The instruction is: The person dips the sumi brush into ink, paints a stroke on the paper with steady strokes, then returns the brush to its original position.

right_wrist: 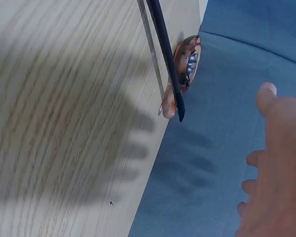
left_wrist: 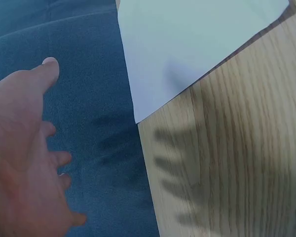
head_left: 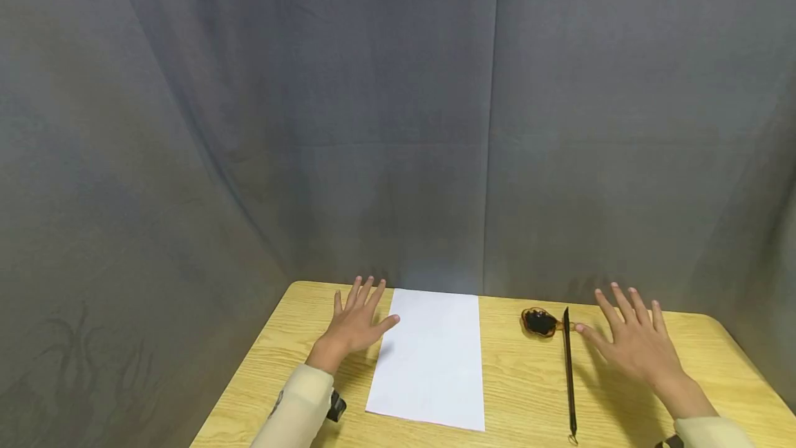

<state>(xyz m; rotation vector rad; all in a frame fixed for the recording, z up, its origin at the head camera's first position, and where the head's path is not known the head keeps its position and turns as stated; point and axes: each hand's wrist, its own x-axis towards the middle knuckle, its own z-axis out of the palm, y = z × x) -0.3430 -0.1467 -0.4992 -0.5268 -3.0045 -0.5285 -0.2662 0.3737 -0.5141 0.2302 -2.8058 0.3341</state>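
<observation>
A white sheet of paper [head_left: 429, 358] lies on the wooden table. My left hand [head_left: 357, 323] hovers above the table at the paper's left edge, fingers spread, holding nothing; the left wrist view also shows this hand [left_wrist: 24, 158] apart from the paper. To the right, a dark calligraphy brush [head_left: 569, 379] has its tip end propped across the handle of a small brown spoon-shaped dish [head_left: 539, 323] with black ink in it. My right hand [head_left: 640, 344] is spread in the air just right of the brush. In the right wrist view, the hand [right_wrist: 281, 163] holds nothing.
Grey cloth [head_left: 385, 123] hangs behind the table and along its sides, close to the far edge. The wooden tabletop [head_left: 516, 393] shows between the paper and the brush. A small dark speck [right_wrist: 111, 203] is on the wood near the far edge.
</observation>
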